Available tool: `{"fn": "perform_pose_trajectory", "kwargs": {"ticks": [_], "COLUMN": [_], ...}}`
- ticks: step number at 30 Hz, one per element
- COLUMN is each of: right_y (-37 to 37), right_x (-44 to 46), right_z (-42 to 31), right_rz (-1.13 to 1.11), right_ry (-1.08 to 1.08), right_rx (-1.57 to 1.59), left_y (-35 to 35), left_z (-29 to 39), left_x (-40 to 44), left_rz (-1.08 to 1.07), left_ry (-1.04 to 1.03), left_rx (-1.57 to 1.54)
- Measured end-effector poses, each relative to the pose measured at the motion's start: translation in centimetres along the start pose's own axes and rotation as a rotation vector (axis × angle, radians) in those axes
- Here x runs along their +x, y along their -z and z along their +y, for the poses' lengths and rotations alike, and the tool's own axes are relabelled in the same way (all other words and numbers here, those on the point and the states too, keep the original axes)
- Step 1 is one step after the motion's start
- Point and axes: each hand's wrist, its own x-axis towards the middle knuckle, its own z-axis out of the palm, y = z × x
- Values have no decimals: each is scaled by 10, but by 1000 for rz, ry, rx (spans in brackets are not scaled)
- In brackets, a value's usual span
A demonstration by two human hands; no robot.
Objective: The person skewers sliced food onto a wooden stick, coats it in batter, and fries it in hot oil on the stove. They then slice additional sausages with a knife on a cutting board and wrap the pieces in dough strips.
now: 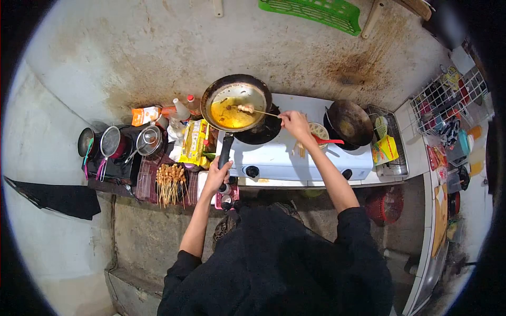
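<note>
My left hand (217,175) is wrapped round the black handle of a frying pan (258,86), which is tilted over the left burner. Yellow-brown oil (227,113) pools in the pan's lower part. My right hand (295,125) pinches the thin stick of a meat skewer (245,108); its pale meat end is over the pan, and I cannot tell whether it touches the oil. Beneath my right forearm is a bowl (318,128) with a red-handled utensil (332,141) across it. The white gas stove (295,162) lies under both hands.
A dark wok (348,126) sits on the right burner. To the left lie many stacked skewers (169,184), a yellow packet (194,142) and bottles (182,109). Strainers and small pans (110,142) stand farther left. A yellow pack (386,149) rests on the rack at right.
</note>
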Motion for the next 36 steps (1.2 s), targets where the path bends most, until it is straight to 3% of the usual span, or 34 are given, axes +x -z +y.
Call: {"fn": "perform_pose_trajectory", "kwargs": {"ticks": [6, 16, 25, 27, 30, 33, 34, 35, 36], "right_y": [-16, -37, -70, -75, -114, -230, -220, -209, -215], "right_x": [-26, -61, -59, -71, -111, -160, -161, -165, -164], "right_z": [20, 39, 60, 49, 40, 82, 55, 37, 33], "right_rz": [203, 201, 133, 530, 647, 219, -153, -344, -343], "right_ry": [14, -31, -144, -90, -308, -508, -890, -936, -935], "right_rx": [-161, -253, 47, 74, 349, 506, 1055, 1470, 1567], "left_y": [-17, -41, -46, -46, -48, -53, -52, -50, -48], "left_z": [-30, -49, -57, -62, -58, -51, -52, -53, -53], "left_x": [10, 17, 26, 28, 25, 23, 23, 22, 21], "left_rz": [-53, -77, -79, -67, -60, -16, -15, -12, -8], "left_ry": [30, 70, 51, 56, 104, 144, 156, 172, 179], "left_rx": [2, 14, 55, -11, -82, -124, -101, -76, -74]}}
